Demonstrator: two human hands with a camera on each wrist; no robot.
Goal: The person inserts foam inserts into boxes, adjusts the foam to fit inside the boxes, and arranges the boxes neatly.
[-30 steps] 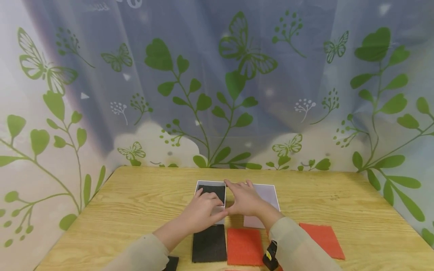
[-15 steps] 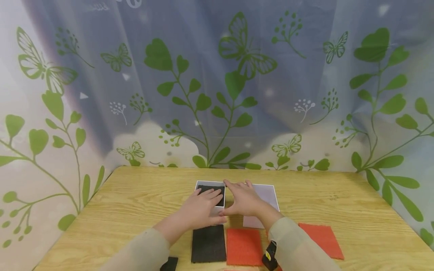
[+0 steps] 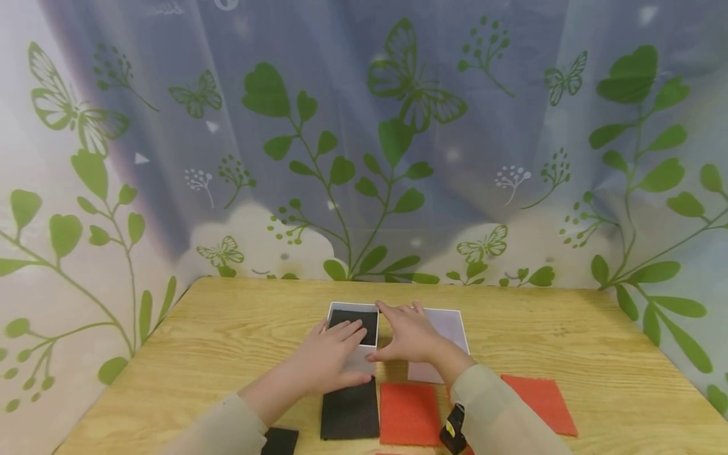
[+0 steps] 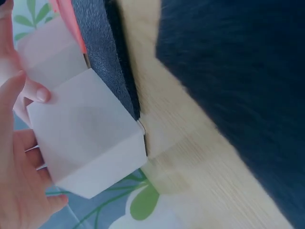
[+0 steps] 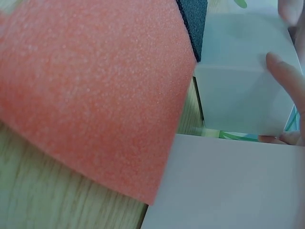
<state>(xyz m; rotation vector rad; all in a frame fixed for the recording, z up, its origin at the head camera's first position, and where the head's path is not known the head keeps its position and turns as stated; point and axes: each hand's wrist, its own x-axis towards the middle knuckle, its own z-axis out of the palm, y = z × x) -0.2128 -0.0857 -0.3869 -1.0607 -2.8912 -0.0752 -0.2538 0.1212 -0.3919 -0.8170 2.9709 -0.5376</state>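
Note:
An open white box (image 3: 354,359) stands near the middle of the table with a black foam sheet (image 3: 366,316) inside it. My left hand (image 3: 327,357) lies across the box's left part, fingers extended over the black sheet; whether the fingertips touch it I cannot tell. My right hand (image 3: 412,335) holds the box at its right side, thumb at the near corner and forefinger at the far corner. In the left wrist view the thumb (image 4: 42,94) of that hand rests on the box's near face. The box's left rim is partly hidden by my left hand.
Right of the box lies a pale box or lid (image 3: 452,323), partly behind my right hand. Nearer me are a black foam sheet (image 3: 349,411) and a red foam sheet (image 3: 409,414). Another red sheet (image 3: 543,404) is farther right, a black one (image 3: 282,441) at front left.
My left hand's fingers have straightened, and the hand has drawn back leftward, showing more of the black sheet and the box's near wall. The right hand has stayed put.

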